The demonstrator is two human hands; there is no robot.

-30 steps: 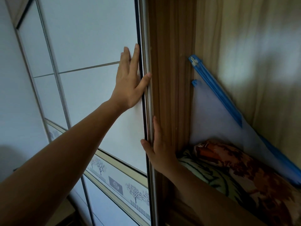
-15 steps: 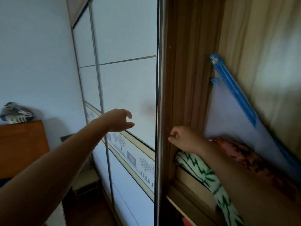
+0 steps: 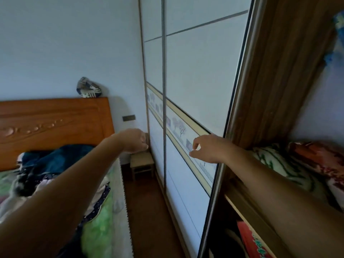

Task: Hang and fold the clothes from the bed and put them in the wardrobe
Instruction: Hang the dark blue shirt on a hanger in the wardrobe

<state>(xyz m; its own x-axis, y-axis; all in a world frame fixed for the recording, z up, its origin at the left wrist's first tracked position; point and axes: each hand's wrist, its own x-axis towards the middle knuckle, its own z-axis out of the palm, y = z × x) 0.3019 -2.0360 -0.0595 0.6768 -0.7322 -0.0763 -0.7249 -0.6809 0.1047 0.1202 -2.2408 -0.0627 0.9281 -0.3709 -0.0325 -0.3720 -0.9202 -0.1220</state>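
- The wall [image 3: 65,43] is pale and fills the upper left.
- The wardrobe [image 3: 275,81] takes up the right side. Its white sliding door [image 3: 201,71] stands pushed left, and the wooden inside is open to view at right.
- The bed [image 3: 104,220] lies at lower left under a green cover, its side running along a strip of dark floor [image 3: 149,211] facing the wardrobe.
- The headboard [image 3: 55,120] is orange wood, against the wall.
- The clothes [image 3: 55,159] lie in a loose heap on the bed near the headboard: dark blue on top, pale and dotted dark pieces below. None is in either hand.
- A shelf [image 3: 247,216] inside the wardrobe carries a green-and-white blanket [image 3: 275,162] with a red floral one [image 3: 320,159] beside it, touching.
- The left hand [image 3: 135,140] hangs in the air between bed and wardrobe, fingers loosely curled, holding nothing.
- The right hand [image 3: 206,148] hangs in front of the door's tree-pattern band, near its edge, fingers loosely curled with thumb close to forefinger, holding nothing.
- A stool [image 3: 142,162] stands in the corner between bed and wardrobe.
- A striped bundle [image 3: 89,88] sits on top of the headboard.
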